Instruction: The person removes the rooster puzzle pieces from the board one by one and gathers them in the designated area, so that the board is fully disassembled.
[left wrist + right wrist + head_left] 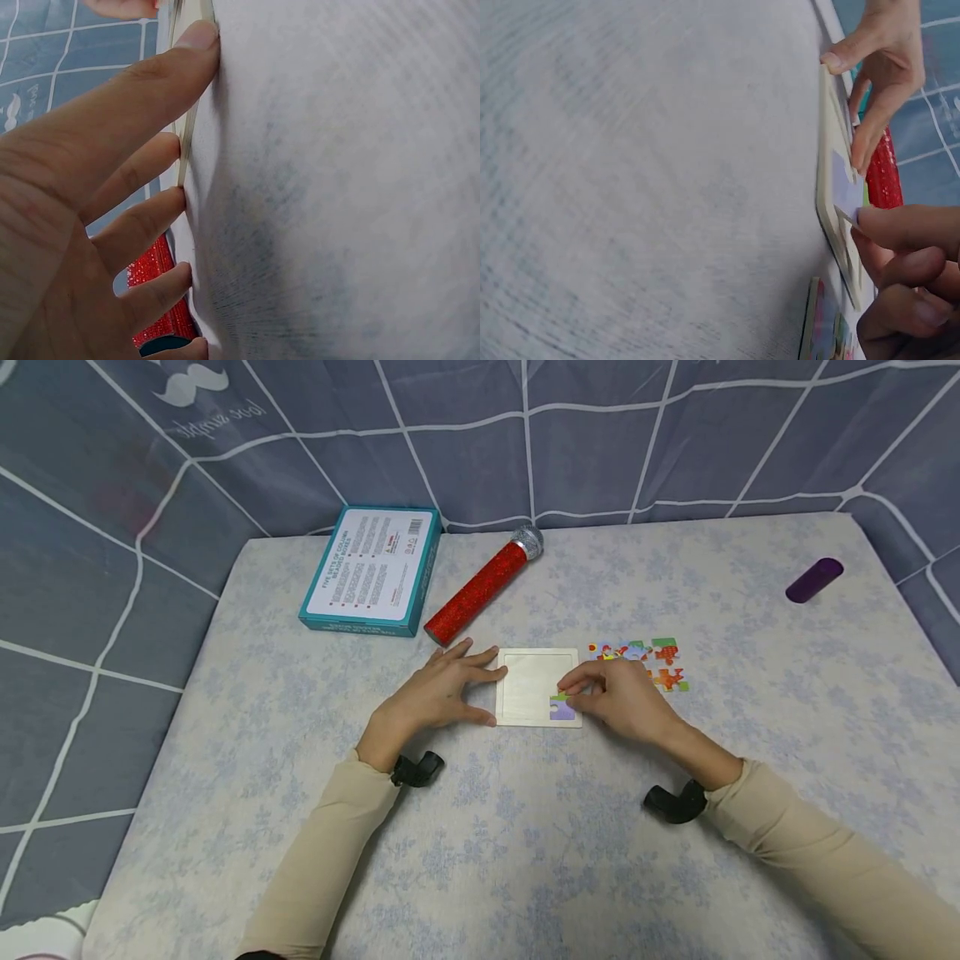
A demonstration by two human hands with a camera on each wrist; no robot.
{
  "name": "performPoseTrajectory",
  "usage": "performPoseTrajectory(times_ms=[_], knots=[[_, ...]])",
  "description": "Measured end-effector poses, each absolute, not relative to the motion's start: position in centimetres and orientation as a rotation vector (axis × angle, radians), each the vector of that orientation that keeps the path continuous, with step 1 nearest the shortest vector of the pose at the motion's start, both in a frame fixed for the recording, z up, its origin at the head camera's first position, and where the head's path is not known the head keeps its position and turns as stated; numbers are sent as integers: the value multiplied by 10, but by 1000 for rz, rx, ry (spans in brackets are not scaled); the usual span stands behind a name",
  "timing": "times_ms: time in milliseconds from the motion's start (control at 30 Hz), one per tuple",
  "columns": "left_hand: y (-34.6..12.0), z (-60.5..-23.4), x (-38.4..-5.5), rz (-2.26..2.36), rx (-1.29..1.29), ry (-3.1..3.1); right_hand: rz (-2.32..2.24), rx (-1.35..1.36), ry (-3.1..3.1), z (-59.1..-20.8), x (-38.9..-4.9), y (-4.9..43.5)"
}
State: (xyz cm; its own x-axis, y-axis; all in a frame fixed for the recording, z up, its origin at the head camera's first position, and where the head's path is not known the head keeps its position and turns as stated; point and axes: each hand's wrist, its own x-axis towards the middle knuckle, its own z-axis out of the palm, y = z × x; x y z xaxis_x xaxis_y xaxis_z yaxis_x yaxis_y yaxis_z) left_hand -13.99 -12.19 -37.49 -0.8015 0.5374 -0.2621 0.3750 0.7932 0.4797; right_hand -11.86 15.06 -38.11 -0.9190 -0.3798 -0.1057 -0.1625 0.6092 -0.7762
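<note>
A shallow cream puzzle tray with a raised rim lies flat on the table. My left hand rests at its left side, fingers spread, thumb and fingertips touching the edge. In the tray's near right corner is a purple and green puzzle piece. My right hand pinches this piece at its right side between thumb and finger. From the right wrist view, the purple piece sits slightly tilted, its near edge lifted off the tray floor. Several colourful puzzle pieces lie right of the tray, partly hidden behind the right hand.
Behind the left hand lies a red glittery microphone with a silver head. A teal and white box is at the back left, and a dark purple cylinder at the back right. A grey grid-patterned curtain borders the patterned tablecloth.
</note>
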Motion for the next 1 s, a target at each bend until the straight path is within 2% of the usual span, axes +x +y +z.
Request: performPoseTrajectory(times_ms=[367, 800, 1000], knots=[[-122, -375, -139, 575, 696, 2591, -1355, -166, 2332, -374, -123, 171], [-122, -373, -140, 592, 702, 2585, -1217, 16, 2323, -366, -116, 267], [-122, -373, -140, 607, 709, 2585, -1187, 47, 2296, -368, -116, 297]])
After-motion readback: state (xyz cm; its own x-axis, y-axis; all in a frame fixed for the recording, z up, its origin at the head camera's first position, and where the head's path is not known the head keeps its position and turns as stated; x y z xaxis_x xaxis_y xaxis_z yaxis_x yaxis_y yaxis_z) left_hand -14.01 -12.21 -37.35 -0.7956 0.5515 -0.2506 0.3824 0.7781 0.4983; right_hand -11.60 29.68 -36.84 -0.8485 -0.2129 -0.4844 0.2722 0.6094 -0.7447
